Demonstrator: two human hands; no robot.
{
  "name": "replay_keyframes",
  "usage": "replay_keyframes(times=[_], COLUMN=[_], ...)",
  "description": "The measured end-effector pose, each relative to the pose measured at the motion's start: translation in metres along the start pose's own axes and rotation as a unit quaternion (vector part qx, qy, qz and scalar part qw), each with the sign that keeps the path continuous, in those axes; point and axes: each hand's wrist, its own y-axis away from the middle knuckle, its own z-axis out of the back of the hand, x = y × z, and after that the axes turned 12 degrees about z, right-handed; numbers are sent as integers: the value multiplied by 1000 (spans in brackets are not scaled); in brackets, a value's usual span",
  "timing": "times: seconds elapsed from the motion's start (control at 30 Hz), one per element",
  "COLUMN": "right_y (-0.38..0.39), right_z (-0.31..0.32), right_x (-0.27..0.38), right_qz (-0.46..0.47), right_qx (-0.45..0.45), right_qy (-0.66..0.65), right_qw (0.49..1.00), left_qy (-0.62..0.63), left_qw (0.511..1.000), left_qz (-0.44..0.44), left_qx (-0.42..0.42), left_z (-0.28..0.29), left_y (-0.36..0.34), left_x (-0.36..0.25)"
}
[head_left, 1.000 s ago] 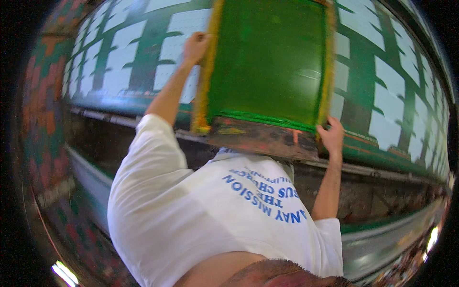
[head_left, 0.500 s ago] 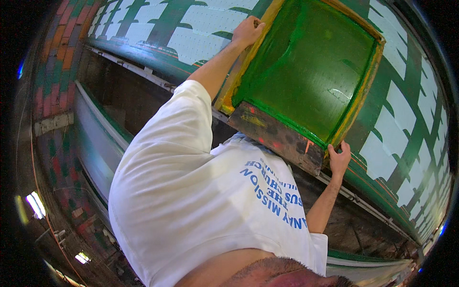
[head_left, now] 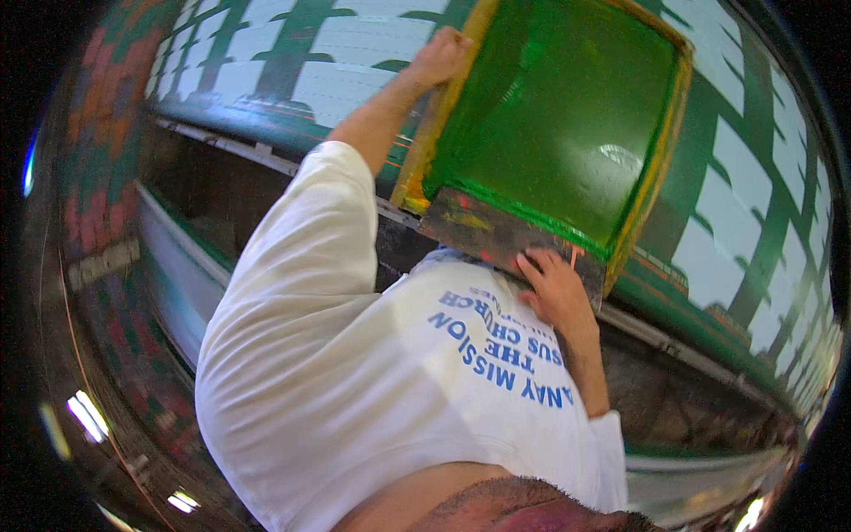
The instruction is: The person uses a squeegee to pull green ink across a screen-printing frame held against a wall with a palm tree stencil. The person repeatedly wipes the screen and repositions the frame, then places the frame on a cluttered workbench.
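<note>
A screen-printing frame (head_left: 654,160) with a yellow-stained rim lies on the printing surface, slightly tilted in view. Its mesh (head_left: 550,124) is coated glossy green, with thicker wet green along the edges. My left hand (head_left: 441,58) is closed round the frame's left rim, its fingertips partly hidden. Along the near end runs a dark, paint-spotted board (head_left: 483,229). My right hand (head_left: 560,288) rests at that board's near edge, fingers bent but apart over its top; I see nothing held in it.
The long green table (head_left: 709,97) carries rows of pale blue printed pieces (head_left: 355,93) on both sides of the frame. A metal rail (head_left: 239,146) follows its near edge. Behind me is another long table (head_left: 173,257), with a brick-patterned strip (head_left: 97,177) at far left.
My right hand has left the frame's near right corner and moved left onto the dark board. My left hand keeps its hold; the whole view has shifted slightly.
</note>
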Motion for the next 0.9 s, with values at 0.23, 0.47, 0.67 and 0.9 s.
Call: replay_keyframes(times=[0.23, 0.47, 0.67, 0.9], right_y=[-33, -81, -81, -67], right_z=[-12, 19, 39, -9], right_x=[12, -23, -27, 9], right_qz=[-82, -251, -262, -267], right_qx=[-40, 37, 45, 44], right_qy=[80, 82, 64, 122], right_qw=[993, 964, 962, 955], left_qy=[27, 19, 18, 29], left_qw=[998, 998, 998, 997], left_qz=[44, 46, 36, 56], left_qx=[-34, -41, -50, -39], left_z=[-3, 14, 20, 31], left_y=[4, 10, 16, 21], left_x=[-8, -27, -35, -43])
